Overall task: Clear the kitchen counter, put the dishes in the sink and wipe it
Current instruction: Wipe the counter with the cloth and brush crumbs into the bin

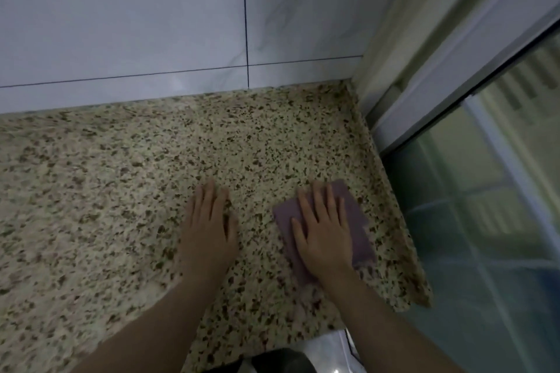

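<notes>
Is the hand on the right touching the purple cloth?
Touching. The head view shows the right hand lying flat on the purple cloth, fingers spread and straight, pressing it onto the speckled counter. The left hand rests on bare counter beside it.

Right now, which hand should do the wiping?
The right hand. It already lies flat on the purple cloth, near the counter's right end. The left hand rests bare on the stone, apart from the cloth.
</notes>
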